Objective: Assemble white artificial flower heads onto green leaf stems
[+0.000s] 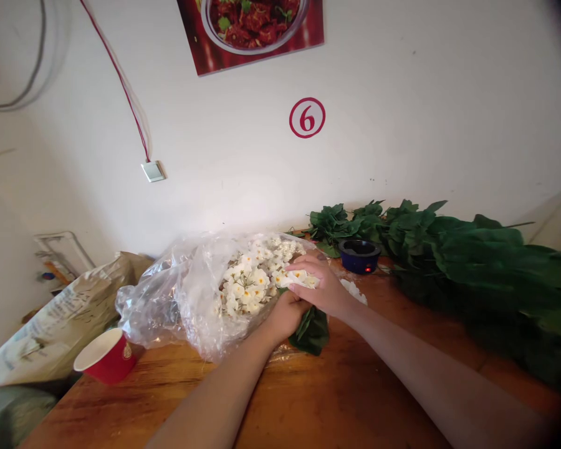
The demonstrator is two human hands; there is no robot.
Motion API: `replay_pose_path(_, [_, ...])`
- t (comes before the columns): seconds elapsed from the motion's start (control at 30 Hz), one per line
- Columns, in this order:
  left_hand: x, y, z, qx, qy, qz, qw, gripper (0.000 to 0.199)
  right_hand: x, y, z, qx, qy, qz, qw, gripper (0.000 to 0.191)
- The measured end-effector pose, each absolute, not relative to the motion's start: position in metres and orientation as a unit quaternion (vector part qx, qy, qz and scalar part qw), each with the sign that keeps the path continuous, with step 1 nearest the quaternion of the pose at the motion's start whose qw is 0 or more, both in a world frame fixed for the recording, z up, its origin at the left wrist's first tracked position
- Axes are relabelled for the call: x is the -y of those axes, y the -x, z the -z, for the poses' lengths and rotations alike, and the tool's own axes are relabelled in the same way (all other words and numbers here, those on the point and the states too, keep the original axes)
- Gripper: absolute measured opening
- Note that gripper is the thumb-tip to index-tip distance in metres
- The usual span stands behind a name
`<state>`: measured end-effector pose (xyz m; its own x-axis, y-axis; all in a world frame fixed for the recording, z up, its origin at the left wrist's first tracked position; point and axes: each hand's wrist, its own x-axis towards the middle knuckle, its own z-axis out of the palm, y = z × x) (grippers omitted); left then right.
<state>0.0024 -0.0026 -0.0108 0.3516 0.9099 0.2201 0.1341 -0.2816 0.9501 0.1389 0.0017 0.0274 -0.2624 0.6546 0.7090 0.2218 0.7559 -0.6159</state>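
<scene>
My left hand (286, 317) is closed around the base of some green leaves (312, 332), which hang below it over the table. Close above it, my right hand (325, 284) has its thumb and fingers around a small cluster of white artificial flowers (303, 279) with yellow centres. Both hands nearly touch, and the stem between them is hidden. Just left of them, many more white flowers (247, 284) lie in an opened clear plastic bag (194, 312). A few white petals (354, 290) rest on the table behind my right wrist.
A dark blue round pot (359, 255) with a red light stands behind my right hand. Heaped green leaves (481, 268) fill the wooden table's (308, 399) right side along the wall. A red paper cup (106, 355) and white sacks (51, 318) are at left.
</scene>
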Motion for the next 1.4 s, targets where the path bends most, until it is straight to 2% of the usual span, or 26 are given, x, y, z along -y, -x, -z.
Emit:
replay_pose_path(0.23, [0.002, 0.0, 0.011, -0.384, -0.66, -0.406, 0.503, 0.021, -0.004, -0.136, -0.024, 0.771, 0.318, -0.202, 0.512, 0.013])
replay_pose_path(0.4, [0.008, -0.002, 0.003, -0.376, -0.666, -0.451, 0.459, 0.029, -0.004, -0.13, -0.016, 0.784, 0.33, -0.224, 0.476, 0.01])
replay_pose_path(0.63, [0.003, 0.002, 0.014, -0.387, -0.73, -0.413, 0.384, 0.026, -0.006, -0.134, -0.012, 0.82, 0.37, -0.193, 0.392, 0.014])
replay_pose_path(0.8, [0.0, 0.003, 0.019, -0.312, -0.788, -0.437, 0.303, 0.032, -0.003, -0.136, -0.012, 0.846, 0.367, -0.174, 0.345, 0.012])
replay_pose_path(0.93, [-0.001, 0.002, 0.02, -0.301, -0.8, -0.431, 0.29, 0.029, -0.001, -0.14, -0.016, 0.85, 0.381, -0.178, 0.317, 0.016])
replay_pose_path(1.1, [0.0, 0.002, 0.019, -0.339, -0.78, -0.424, 0.311, 0.028, -0.001, -0.144, -0.021, 0.86, 0.36, -0.186, 0.311, 0.013])
replay_pose_path(1.27, [0.001, 0.002, 0.017, -0.363, -0.756, -0.431, 0.334, 0.025, -0.001, -0.141, -0.02, 0.859, 0.334, -0.182, 0.342, 0.017])
replay_pose_path(1.4, [-0.001, 0.003, 0.02, -0.38, -0.744, -0.424, 0.349, 0.023, -0.003, -0.143, -0.018, 0.842, 0.343, -0.244, 0.337, 0.016])
